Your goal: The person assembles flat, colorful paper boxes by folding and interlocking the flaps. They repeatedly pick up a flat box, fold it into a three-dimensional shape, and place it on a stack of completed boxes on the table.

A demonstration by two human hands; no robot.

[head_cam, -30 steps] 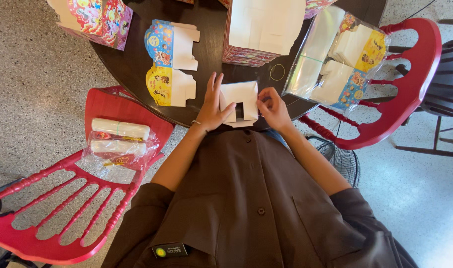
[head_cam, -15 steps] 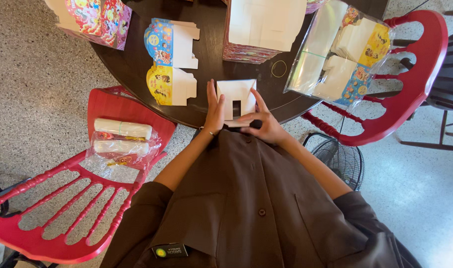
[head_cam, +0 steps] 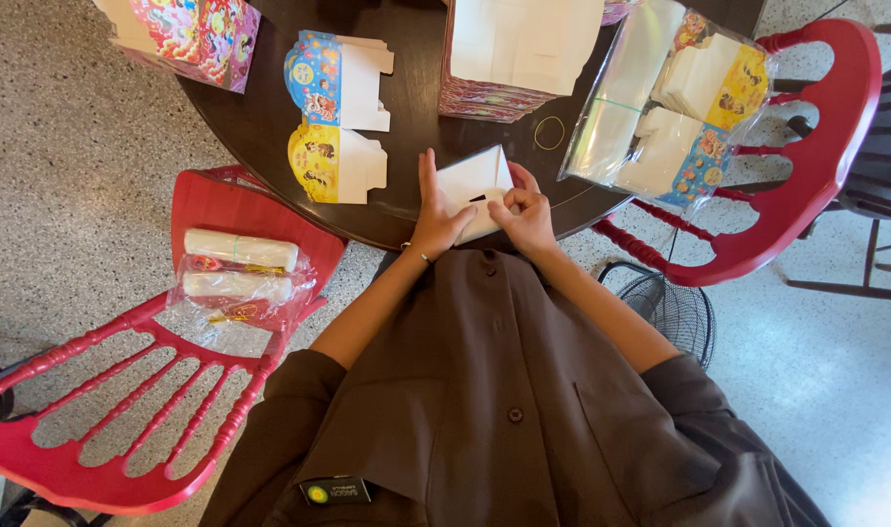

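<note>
Speckled grey terrazzo flooring point(head_cam: 64, 146) is seen beneath a round dark wooden table point(head_cam: 416, 88), whose near edge lies at the centre of the view. At that edge a white folded cardboard box blank point(head_cam: 470, 181) is held between both hands. The left hand point(head_cam: 435, 220) is laid flat against the blank's 9 o'clock side, fingers extended upward and thumb pressed on the card. The right hand point(head_cam: 525, 217) is curled at the blank's 4 o'clock corner, where the card is pinched between thumb and forefinger. At 10 o'clock from the blank, two flat printed cartons, one blue point(head_cam: 336, 78) and one yellow point(head_cam: 333, 161), are laid on the table. A large white-and-pink patterned box point(head_cam: 518, 54) stands at 12 o'clock, with a yellow rubber band point(head_cam: 549, 133) just beside it. Clear plastic bags of more blanks point(head_cam: 684, 107) are propped on a red chair point(head_cam: 816, 185) at 2 o'clock. Wrapped white rolls point(head_cam: 238, 268) rest on another red chair point(head_cam: 123, 429) at 8 o'clock.
</note>
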